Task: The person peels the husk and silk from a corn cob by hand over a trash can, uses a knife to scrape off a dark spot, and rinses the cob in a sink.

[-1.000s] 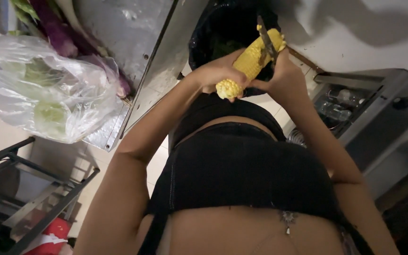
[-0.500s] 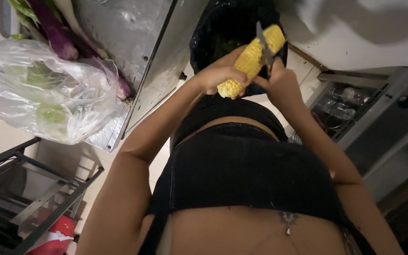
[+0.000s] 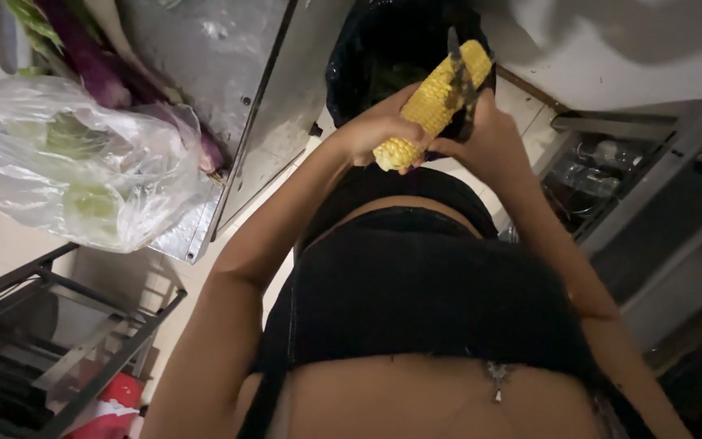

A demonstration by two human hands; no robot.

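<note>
A yellow corn cob (image 3: pixel 432 102) is held tilted over a black bin (image 3: pixel 367 65) lined with a dark bag. My left hand (image 3: pixel 379 130) grips the cob near its lower end. My right hand (image 3: pixel 485 130) is closed on a knife (image 3: pixel 458 69), whose blade lies against the cob's upper side. The knife's handle is mostly hidden inside my fist. Both arms reach away from my body toward the bin.
A steel counter (image 3: pixel 229 106) runs on the left, with purple vegetables (image 3: pixel 91 61) and a clear plastic bag of greens (image 3: pixel 75 175) on it. A black metal rack (image 3: pixel 50 341) stands at lower left. A steel unit with shelves (image 3: pixel 635 195) is on the right.
The cob and both hands have stayed over the bin; the view has shifted slightly and the knife sits a little farther along the cob.
</note>
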